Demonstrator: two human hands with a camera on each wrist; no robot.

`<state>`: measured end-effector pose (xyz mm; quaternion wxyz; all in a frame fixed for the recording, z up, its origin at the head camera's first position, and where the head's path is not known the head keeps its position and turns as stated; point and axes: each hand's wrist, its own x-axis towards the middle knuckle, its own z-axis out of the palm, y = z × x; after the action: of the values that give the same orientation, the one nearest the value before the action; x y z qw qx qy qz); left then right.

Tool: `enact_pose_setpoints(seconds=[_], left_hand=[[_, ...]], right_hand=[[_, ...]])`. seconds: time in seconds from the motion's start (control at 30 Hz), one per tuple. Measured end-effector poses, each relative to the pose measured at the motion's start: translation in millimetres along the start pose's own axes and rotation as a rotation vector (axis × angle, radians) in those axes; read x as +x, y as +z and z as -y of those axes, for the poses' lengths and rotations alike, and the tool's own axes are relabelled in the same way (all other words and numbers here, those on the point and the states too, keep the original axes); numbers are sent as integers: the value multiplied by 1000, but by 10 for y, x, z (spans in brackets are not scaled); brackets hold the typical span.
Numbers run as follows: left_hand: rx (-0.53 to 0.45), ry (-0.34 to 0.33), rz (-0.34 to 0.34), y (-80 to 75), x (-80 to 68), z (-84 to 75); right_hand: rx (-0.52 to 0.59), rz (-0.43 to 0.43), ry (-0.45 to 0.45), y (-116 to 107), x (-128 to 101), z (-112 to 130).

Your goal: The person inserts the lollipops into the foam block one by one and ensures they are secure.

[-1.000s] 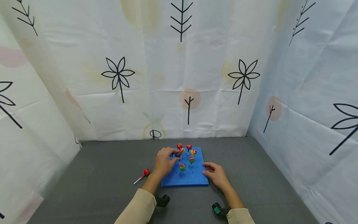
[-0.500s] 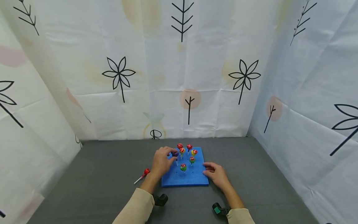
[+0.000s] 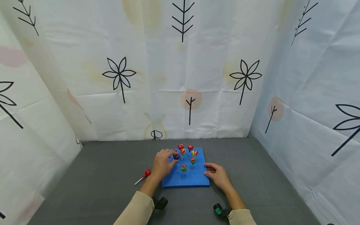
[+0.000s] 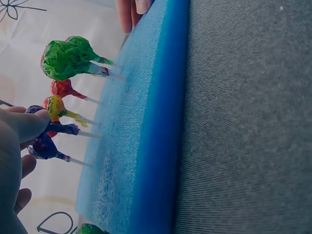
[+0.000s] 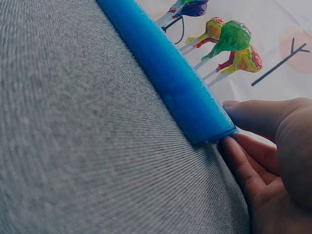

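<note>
My left hand [image 3: 162, 164] pinches a purple-wrapped lollipop [image 4: 62, 128] by its head, between thumb and fingers. Its white stick points down to the blue foam board [image 3: 185, 181], the tip right at the surface. Beside it, a second dark purple lollipop [image 4: 44, 146] stands in the board. At the board's right edge, my right hand [image 3: 219, 176] grips the foam, thumb over the top and fingers at the side and underside, as the right wrist view shows. Green lollipops [image 4: 61, 58] and a yellow-and-red lollipop [image 3: 195, 153] stand upright in the foam.
A red lollipop [image 3: 147, 172] lies on the grey tabletop [image 3: 112, 187] left of the board. Two red-topped lollipops stand at the board's back, including one red lollipop [image 3: 190, 147]. Small holes dot the foam's front. A patterned white curtain [image 3: 157, 68] surrounds the table.
My left hand has moved slightly left with the purple lollipop, then a little down toward the foam. My right hand has stayed at the board's edge.
</note>
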<state>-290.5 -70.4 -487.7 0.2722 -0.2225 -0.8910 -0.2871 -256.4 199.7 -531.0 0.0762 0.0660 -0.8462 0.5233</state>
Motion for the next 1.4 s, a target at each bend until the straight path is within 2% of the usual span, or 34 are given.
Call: enact_pose_setpoints(seconds=[0.6, 0.93, 1.17, 1.4], left_hand=[[-27, -57, -7, 75, -126, 17], [-76, -86, -44, 107, -158, 26], [-140, -101, -98, 51, -163, 34], [-197, -133, -141, -50, -203, 58]], right_hand=[[35, -4, -12, 0, -6, -6], [40, -1, -16, 2, -12, -12], [23, 2, -50, -3, -3, -31], [30, 14, -29, -10, -1, -19]])
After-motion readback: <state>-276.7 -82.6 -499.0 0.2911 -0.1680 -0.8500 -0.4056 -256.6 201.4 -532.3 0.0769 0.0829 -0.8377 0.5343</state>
